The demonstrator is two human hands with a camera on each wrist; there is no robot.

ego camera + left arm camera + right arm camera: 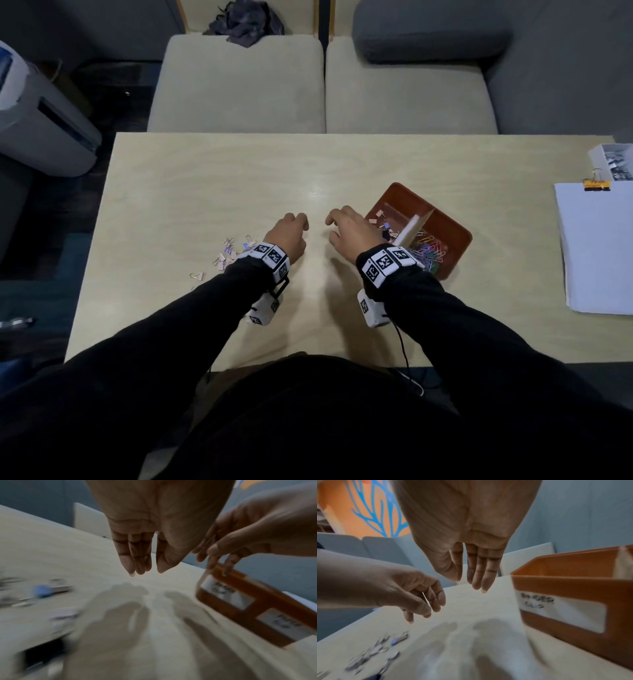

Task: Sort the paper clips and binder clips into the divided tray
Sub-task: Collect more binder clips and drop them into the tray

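An orange-brown divided tray (pixel 455 226) sits right of centre on the table. Its far compartment holds small binder clips (pixel 383 224); its near one holds coloured paper clips (pixel 428 255). A label on its wall (pixel 563 614) reads binder clip. Several loose pastel binder clips (pixel 227 255) lie on the table beside my left wrist. My left hand (pixel 301 224) hovers above the bare tabletop, fingers hanging relaxed and empty (pixel 149 570). My right hand (pixel 330 228) hovers just left of the tray, also relaxed and empty (pixel 467 582).
A stack of white paper (pixel 596 253) with a yellow binder clip (pixel 596 185) lies at the table's right edge, a white box (pixel 606 154) behind it. Beige seat cushions (pixel 239 85) stand beyond the table, and a grey appliance (pixel 41 120) is at the left.
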